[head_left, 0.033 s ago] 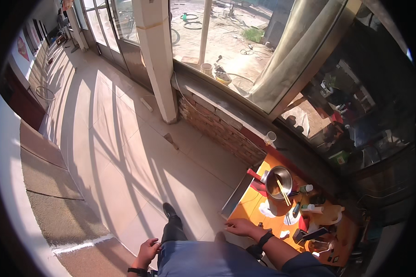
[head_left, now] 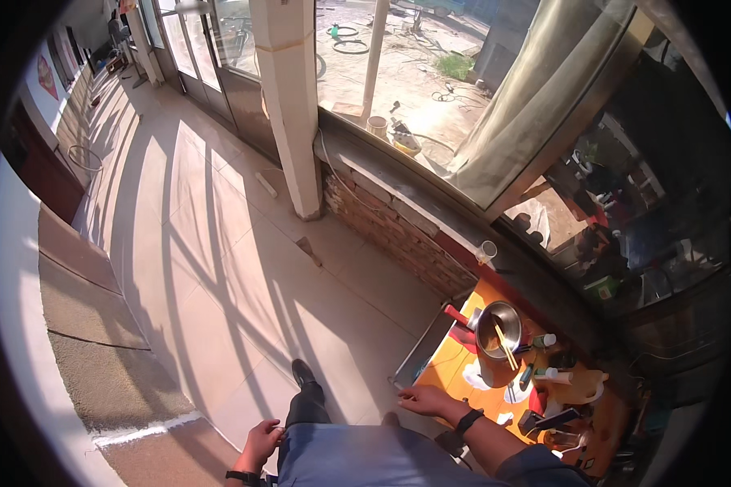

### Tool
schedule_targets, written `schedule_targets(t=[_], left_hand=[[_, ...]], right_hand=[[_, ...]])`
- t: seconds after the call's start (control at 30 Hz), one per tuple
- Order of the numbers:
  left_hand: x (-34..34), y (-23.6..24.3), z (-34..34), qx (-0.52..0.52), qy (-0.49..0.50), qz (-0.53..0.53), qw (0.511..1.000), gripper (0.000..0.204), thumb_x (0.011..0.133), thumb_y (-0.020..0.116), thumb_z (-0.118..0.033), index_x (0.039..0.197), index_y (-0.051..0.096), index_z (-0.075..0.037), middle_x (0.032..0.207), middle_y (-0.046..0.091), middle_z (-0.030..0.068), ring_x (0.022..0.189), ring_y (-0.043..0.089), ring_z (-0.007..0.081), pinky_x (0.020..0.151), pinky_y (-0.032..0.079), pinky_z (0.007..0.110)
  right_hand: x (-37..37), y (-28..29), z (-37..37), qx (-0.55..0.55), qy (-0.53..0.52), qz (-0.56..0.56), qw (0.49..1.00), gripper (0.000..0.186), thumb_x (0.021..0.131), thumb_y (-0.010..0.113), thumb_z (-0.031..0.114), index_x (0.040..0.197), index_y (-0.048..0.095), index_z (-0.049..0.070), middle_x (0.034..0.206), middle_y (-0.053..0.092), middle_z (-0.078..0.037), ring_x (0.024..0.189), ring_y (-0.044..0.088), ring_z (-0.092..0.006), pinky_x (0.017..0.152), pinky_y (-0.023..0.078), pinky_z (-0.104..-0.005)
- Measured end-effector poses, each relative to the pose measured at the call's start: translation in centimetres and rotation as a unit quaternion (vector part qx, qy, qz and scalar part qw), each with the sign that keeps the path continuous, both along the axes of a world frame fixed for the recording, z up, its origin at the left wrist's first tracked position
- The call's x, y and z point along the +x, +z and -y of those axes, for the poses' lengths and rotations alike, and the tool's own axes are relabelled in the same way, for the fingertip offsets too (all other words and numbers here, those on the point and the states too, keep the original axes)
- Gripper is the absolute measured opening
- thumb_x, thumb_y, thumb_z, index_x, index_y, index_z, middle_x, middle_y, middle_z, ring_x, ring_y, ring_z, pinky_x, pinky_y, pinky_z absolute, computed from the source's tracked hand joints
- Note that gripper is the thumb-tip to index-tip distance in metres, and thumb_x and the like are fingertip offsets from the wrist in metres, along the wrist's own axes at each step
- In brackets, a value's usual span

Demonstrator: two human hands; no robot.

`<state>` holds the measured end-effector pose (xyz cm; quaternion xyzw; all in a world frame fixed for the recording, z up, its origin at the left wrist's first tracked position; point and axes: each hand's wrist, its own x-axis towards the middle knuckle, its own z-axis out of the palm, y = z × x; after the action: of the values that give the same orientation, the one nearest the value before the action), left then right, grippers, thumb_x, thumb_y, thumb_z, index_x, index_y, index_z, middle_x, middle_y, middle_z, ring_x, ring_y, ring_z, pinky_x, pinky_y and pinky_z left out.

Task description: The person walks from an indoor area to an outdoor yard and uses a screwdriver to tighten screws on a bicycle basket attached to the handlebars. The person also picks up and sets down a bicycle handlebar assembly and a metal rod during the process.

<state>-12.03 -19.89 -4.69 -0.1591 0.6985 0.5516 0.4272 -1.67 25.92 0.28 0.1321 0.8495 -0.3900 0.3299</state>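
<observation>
My left hand (head_left: 262, 441) is low beside my left leg, fingers curled; whether anything is in it is too small to make out. My right hand (head_left: 421, 399) hangs just left of the orange wooden table (head_left: 438, 364), fingers loosely bent with nothing visible in them. On the table are a steel bowl (head_left: 487, 325) with chopsticks (head_left: 505, 343) across it, a red-handled item (head_left: 457, 315) beside the bowl, white papers (head_left: 475, 375), several small bottles (head_left: 544, 339) and other clutter.
A white pillar (head_left: 292, 138), a low brick wall (head_left: 382, 219) with a glass (head_left: 485, 252) on its sill, and large windows border the right side. A pale tiled floor (head_left: 203, 268) with shadows runs toward distant doors. A stone-topped ledge (head_left: 86, 373) lines the left.
The view has shifted slightly: the window, pillar and table now appear a little farther right and lower. Both my hands look almost unmoved.
</observation>
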Motion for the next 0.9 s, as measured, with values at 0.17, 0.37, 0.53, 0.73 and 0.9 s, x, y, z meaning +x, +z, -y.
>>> schedule_targets(t=[0.17, 0.37, 0.53, 0.73, 0.9], left_hand=[[-12.8, 7.6, 9.3, -0.07, 0.043, -0.007, 0.997, 0.037, 0.094, 0.062, -0.008, 0.128, 0.058, 0.006, 0.105, 0.072, 0.0137, 0.088, 0.07, 0.0174, 0.072, 0.056, 0.029], [-27.3, 8.1, 12.0, -0.084, 0.084, -0.048, 0.992, 0.021, 0.097, 0.058, -0.009, 0.113, 0.067, 0.002, 0.104, 0.073, 0.0098, 0.092, 0.071, 0.0184, 0.074, 0.056, 0.031], [-39.3, 6.7, 11.7, -0.094, 0.13, -0.063, 0.985, 0.016, 0.098, 0.059, -0.011, 0.104, 0.069, 0.001, 0.1, 0.073, 0.0095, 0.09, 0.072, 0.0189, 0.073, 0.057, 0.03], [-49.5, 6.4, 12.6, -0.082, 0.221, -0.037, 0.971, 0.016, 0.099, 0.061, -0.013, 0.097, 0.065, 0.002, 0.095, 0.073, 0.0109, 0.084, 0.072, 0.0201, 0.066, 0.057, 0.03], [-62.3, 11.5, 14.7, -0.259, -0.186, -0.16, 0.934, 0.027, 0.1, 0.048, -0.029, 0.105, 0.066, -0.011, 0.104, 0.064, 0.0235, 0.106, 0.063, 0.0295, 0.088, 0.048, 0.052]], right_hand=[[-13.2, 1.1, 6.2, -0.031, -0.046, 0.015, 0.998, 0.044, 0.095, 0.062, 0.041, 0.126, 0.069, 0.01, 0.121, 0.072, -0.012, 0.113, 0.068, -0.0273, 0.099, 0.051, -0.0361], [-27.4, -1.6, 4.4, -0.064, -0.042, 0.015, 0.997, 0.026, 0.093, 0.065, 0.025, 0.112, 0.075, 0.01, 0.102, 0.075, -0.006, 0.096, 0.07, -0.0177, 0.087, 0.053, -0.0329], [-40.4, -5.3, 2.1, -0.132, -0.091, 0.055, 0.986, 0.022, 0.091, 0.07, 0.028, 0.104, 0.077, 0.011, 0.089, 0.074, -0.004, 0.085, 0.067, -0.012, 0.077, 0.053, -0.0298], [-62.5, -6.3, 2.1, -0.069, -0.075, 0.143, 0.984, 0.034, 0.092, 0.068, 0.041, 0.1, 0.076, 0.009, 0.076, 0.069, -0.003, 0.07, 0.063, -0.0122, 0.07, 0.052, -0.0289], [-82.2, -2.3, 6.5, -0.018, 0.065, 0.053, 0.996, 0.045, 0.093, 0.061, 0.05, 0.103, 0.075, 0.009, 0.079, 0.071, -0.012, 0.069, 0.067, -0.0245, 0.07, 0.053, -0.0385]])
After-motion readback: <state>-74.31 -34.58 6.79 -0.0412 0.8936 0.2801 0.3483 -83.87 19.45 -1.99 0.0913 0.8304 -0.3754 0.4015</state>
